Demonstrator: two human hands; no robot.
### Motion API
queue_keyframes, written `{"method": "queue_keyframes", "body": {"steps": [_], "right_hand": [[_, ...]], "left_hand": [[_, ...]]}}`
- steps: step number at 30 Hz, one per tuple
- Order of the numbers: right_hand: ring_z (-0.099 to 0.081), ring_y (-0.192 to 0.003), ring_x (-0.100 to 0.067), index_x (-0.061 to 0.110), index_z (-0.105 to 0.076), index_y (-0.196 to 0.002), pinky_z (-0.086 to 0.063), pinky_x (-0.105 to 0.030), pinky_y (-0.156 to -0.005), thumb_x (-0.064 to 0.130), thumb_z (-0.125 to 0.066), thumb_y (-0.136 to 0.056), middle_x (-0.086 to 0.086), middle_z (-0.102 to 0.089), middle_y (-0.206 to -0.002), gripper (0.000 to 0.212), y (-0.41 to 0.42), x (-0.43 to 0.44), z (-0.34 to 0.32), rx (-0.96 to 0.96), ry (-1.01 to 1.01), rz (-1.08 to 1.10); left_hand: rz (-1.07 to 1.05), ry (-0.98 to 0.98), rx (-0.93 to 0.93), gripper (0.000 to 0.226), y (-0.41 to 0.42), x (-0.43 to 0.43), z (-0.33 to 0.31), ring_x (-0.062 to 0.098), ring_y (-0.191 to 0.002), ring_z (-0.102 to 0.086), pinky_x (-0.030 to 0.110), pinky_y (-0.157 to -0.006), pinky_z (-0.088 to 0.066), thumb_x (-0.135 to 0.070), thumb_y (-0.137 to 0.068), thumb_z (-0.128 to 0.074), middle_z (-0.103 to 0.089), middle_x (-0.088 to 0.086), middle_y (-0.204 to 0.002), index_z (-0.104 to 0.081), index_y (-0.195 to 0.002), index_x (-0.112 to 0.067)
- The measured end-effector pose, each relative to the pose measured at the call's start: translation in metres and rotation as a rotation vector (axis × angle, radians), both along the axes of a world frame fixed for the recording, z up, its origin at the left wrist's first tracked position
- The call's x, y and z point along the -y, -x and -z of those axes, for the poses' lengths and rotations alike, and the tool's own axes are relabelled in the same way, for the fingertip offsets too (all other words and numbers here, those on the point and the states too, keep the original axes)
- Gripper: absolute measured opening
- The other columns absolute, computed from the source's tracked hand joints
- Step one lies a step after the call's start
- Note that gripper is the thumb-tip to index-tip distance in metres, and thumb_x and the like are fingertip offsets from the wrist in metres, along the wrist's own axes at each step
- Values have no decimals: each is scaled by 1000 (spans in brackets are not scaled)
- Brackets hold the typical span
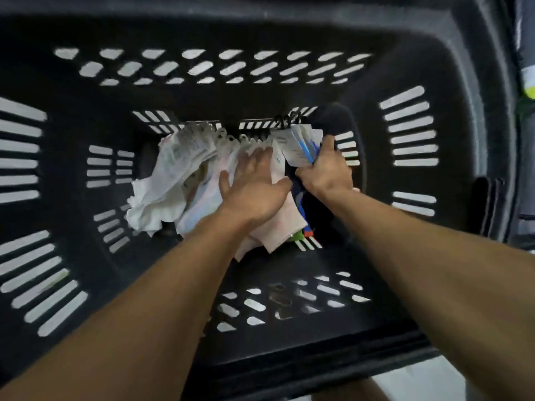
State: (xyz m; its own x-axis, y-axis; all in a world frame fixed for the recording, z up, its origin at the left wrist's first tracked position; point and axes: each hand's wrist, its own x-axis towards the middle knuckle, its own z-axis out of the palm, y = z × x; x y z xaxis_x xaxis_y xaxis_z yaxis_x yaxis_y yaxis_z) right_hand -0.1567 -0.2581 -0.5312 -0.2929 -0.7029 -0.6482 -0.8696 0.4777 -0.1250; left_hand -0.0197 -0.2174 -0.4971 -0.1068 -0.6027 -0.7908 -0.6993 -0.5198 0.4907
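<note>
The bundle of dark navy socks with white-and-blue card labels [301, 147] is sitting bottom right in the black slatted plastic basket [202, 94], and I am curling my right hand [327, 172] round it. My left hand [254, 189] is lying flat, fingers spread, on the pale pink-and-white tagged socks [173, 169]; pressing these down while lifting straight up should, I'm judging, avoid snags.
</note>
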Motion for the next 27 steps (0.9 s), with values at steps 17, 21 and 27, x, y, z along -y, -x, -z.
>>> {"method": "queue_keyframes", "body": {"steps": [17, 21, 27], "right_hand": [[-59, -101, -40, 16, -31, -132, -41, -42, -71, 39, -65, -83, -11, -51, -125, 64, 1, -31, -16, -66, -58, 42], [-49, -121, -42, 15, -16, -147, -45, -46, -86, 40, -60, -90, -15, -37, -141, 77, 5, -31, -14, 68, -145, 41], [-16, -145, -35, 23, -2, -156, -34, -44, -110, 23, -62, -89, -14, -3, -161, 89, -1, -55, -20, 166, -49, 22]], "left_hand": [[-257, 4, -191, 78, 5, 7, -4, 22, -150, -19, 51, -123, 0, -28, -82, -56, -34, -2, -158, -20, -152, -28], [-296, -72, -209, 75, 16, 17, -1, 22, -141, -37, 46, -119, -23, -38, -77, -67, -52, -8, -137, -31, -142, -30], [-246, 3, -91, 74, 22, 13, 2, 16, -121, -41, 49, -118, -20, -46, -80, -70, -45, -7, -127, -28, -136, -24]]}}
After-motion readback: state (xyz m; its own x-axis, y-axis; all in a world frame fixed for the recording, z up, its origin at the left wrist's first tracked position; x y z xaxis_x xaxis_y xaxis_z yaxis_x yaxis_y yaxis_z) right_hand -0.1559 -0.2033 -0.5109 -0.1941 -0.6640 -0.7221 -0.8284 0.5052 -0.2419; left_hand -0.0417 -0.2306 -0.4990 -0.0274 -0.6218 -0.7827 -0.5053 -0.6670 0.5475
